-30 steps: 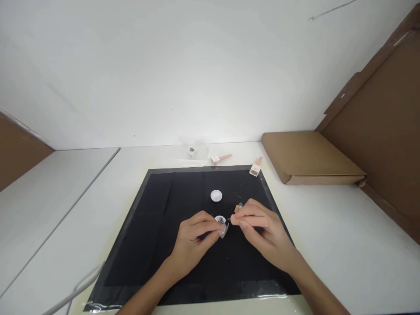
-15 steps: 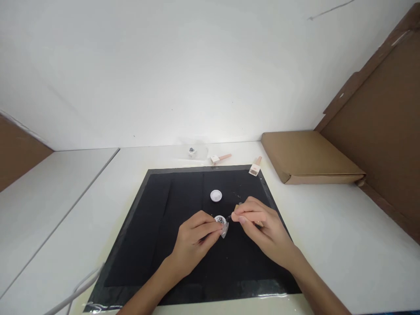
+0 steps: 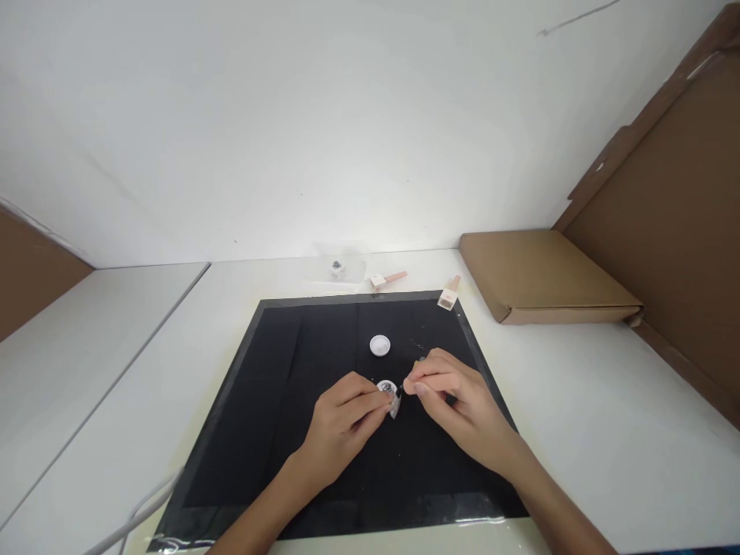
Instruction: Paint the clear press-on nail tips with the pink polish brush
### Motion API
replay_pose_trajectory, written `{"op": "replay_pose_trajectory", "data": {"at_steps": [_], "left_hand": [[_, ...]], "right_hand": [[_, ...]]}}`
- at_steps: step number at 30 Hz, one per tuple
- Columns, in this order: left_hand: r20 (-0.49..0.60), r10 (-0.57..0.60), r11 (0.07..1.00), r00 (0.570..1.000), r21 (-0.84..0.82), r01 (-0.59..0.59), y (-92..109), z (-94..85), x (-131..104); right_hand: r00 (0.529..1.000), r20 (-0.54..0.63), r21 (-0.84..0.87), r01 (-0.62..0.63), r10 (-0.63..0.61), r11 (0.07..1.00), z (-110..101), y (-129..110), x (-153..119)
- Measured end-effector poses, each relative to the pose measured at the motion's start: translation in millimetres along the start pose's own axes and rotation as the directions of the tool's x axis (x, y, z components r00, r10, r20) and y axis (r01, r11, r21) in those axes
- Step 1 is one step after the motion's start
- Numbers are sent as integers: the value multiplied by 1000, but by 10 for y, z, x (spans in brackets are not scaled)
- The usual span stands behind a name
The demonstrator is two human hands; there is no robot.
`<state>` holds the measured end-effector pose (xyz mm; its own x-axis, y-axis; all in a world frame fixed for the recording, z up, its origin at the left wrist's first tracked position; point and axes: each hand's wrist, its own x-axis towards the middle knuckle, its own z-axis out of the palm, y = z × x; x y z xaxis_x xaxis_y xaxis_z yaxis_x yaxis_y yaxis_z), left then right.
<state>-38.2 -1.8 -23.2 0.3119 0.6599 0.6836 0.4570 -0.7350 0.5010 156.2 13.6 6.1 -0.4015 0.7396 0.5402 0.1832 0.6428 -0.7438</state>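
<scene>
The left hand (image 3: 348, 416), fingertips pinched narrow, holds a small clear piece (image 3: 395, 405) above the black mat (image 3: 277, 432) — beside an open white pot (image 3: 386, 385) with dark contents. The right hand (image 3: 462, 405), fingers closed around a pink-handled brush (image 3: 431, 383), points its dark tip at the piece. A white dish (image 3: 380, 345) lies on the mat beyond; a cardboard box (image 3: 549, 270) rests at right.

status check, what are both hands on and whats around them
Left hand pinching small clear piece; right hand gripping pink-handled applicator, dark tip at the piece. White round lid beyond, on black mat.
</scene>
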Motion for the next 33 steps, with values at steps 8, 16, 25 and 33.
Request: {"op": "replay_pose_trajectory", "data": {"at_steps": [8, 16, 25, 33], "left_hand": [[18, 36, 999, 999, 25, -36, 1, -9, 28], [-11, 41, 998, 999, 41, -41, -8, 5, -5], [-29, -37, 999, 999, -27, 36, 9, -17, 35], [-27, -122, 984, 992, -132, 117, 3, -16, 11]], "right_hand": [[996, 85, 32, 27, -29, 999, 4, -45, 21], [999, -54, 16, 6, -5, 1000, -29, 45, 15], [998, 59, 32, 18, -20, 999, 14, -22, 26], [996, -79, 88, 48, -41, 995, -9, 46, -20]]}}
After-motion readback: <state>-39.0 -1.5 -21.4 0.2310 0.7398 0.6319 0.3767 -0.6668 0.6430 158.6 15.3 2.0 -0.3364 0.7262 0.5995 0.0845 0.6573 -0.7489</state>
